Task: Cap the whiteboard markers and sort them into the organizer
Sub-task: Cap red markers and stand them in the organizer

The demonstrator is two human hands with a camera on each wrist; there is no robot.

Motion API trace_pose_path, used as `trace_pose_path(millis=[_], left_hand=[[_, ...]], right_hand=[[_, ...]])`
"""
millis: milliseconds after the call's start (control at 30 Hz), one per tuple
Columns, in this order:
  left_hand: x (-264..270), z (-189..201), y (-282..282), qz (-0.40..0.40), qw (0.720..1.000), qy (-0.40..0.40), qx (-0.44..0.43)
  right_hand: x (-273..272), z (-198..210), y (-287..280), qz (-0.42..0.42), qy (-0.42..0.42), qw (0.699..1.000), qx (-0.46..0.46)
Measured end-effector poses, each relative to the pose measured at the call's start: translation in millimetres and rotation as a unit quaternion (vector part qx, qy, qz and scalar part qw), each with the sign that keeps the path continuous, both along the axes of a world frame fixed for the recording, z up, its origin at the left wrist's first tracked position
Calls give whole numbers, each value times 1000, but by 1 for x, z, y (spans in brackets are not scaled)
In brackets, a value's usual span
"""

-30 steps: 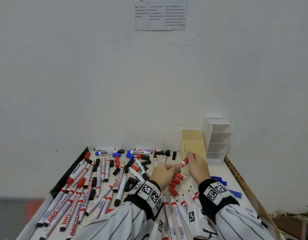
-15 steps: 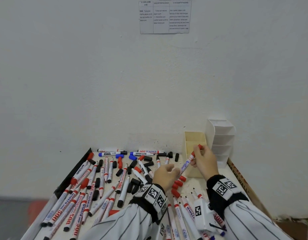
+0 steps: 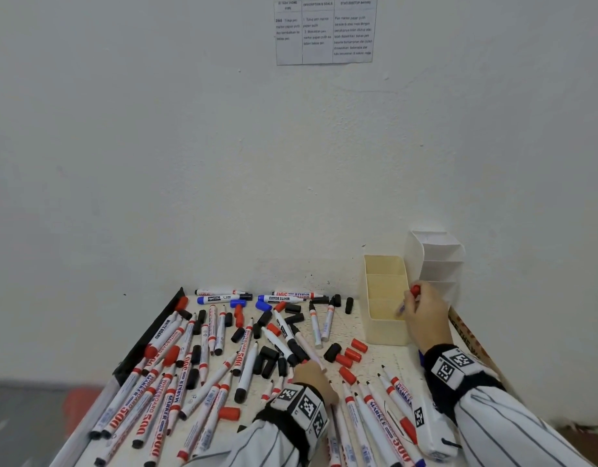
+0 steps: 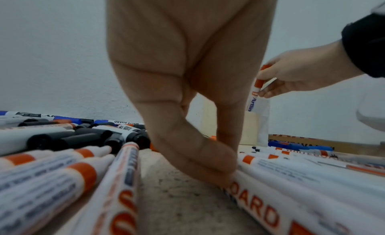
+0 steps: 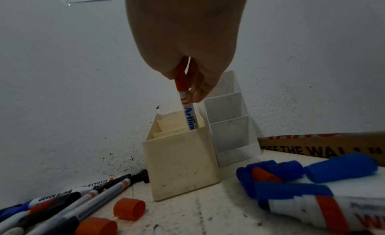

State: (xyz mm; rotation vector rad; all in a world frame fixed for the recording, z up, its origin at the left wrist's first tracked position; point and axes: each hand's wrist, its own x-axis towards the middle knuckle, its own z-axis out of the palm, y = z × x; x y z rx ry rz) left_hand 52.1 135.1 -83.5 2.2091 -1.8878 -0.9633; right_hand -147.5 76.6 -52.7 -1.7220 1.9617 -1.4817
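Note:
My right hand [image 3: 410,301] [image 5: 191,87] pinches a slim red-capped marker [image 3: 415,291] [image 5: 187,113] near its cap. The marker stands nearly upright, with its lower end inside the near compartment of the cream organizer [image 3: 385,328] [image 5: 181,164]. A white tiered organizer [image 3: 439,264] [image 5: 229,131] stands just behind and to the right. My left hand [image 3: 312,375] [image 4: 227,176] is low on the table. Its thumb and forefinger close on the end of a red-banded marker [image 4: 260,200] lying among several others.
Many uncapped markers cover the table [image 3: 338,335]. Loose red caps [image 3: 353,353], black caps [image 3: 267,362] and blue caps [image 5: 341,169] lie between them. A printed cardboard strip [image 5: 312,146] runs along the right side, a black edge [image 3: 149,335] along the left. The wall stands close behind.
Both hands held the red-capped marker at the table's middle. The right hand has since carried it up and right into the cream organizer. The left hand let go and dropped to the near markers.

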Motion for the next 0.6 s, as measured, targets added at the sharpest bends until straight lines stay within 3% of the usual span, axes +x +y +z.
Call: trace_pose_path(millis=[600], left_hand=[[5,8,5,6,1000,-13,3]], right_hand=[[-2,-15,10,-27,14,998,50]])
